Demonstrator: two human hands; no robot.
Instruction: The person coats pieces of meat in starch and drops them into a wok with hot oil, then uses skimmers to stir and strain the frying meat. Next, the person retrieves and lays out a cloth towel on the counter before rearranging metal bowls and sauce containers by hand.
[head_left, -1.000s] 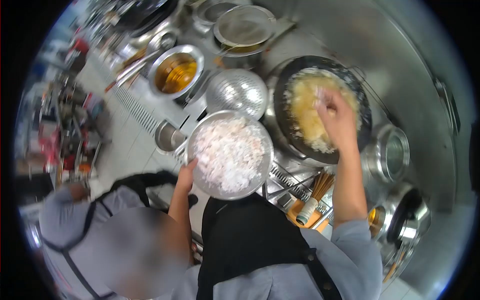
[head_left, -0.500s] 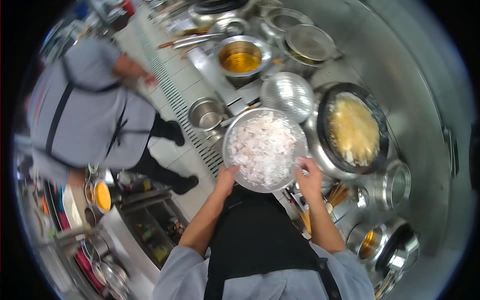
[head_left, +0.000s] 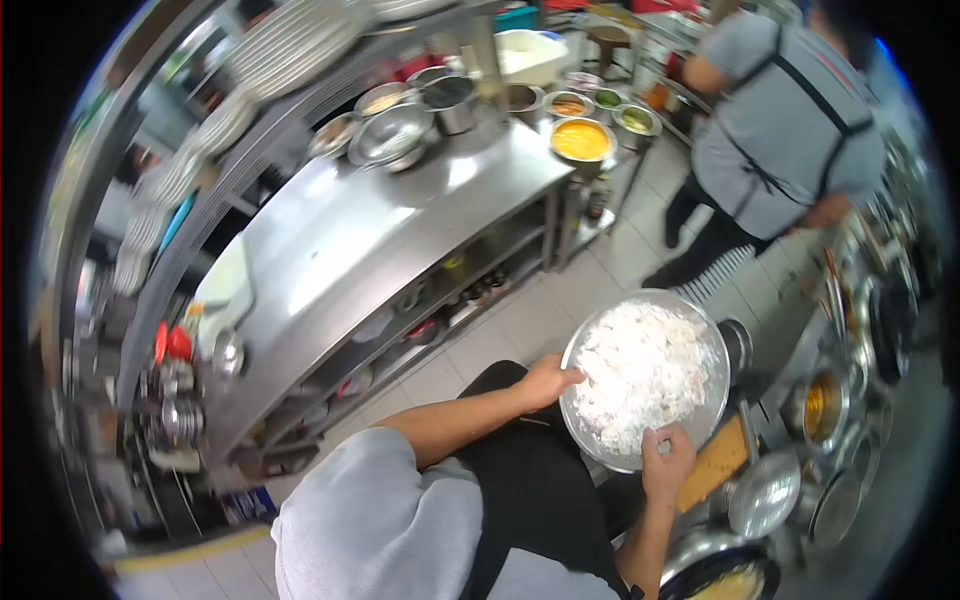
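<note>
A wide metal bowl [head_left: 714,398] is held in front of my black apron. Inside lie pale pieces of food [head_left: 645,365] thickly dusted with white powder. On the bowl's left rim my left hand [head_left: 543,383] is closed, thumb over the edge and fingers beneath. My right hand [head_left: 668,465] is at the near right rim, its thumb and fingertips curled over the inside edge beside the powdered pieces. The underside of the bowl is hidden.
A long steel counter [head_left: 400,240] runs across the left, with a pot of orange liquid [head_left: 582,140] near its far end. A co-worker [head_left: 790,130] stands at upper right. Lower right are a perforated ladle [head_left: 765,495] and a wok of frying oil [head_left: 735,582].
My view and body have turned left, away from the stove, and the bowl has come along in both hands. The steel counter now fills the left; the wok is at the bottom edge.
</note>
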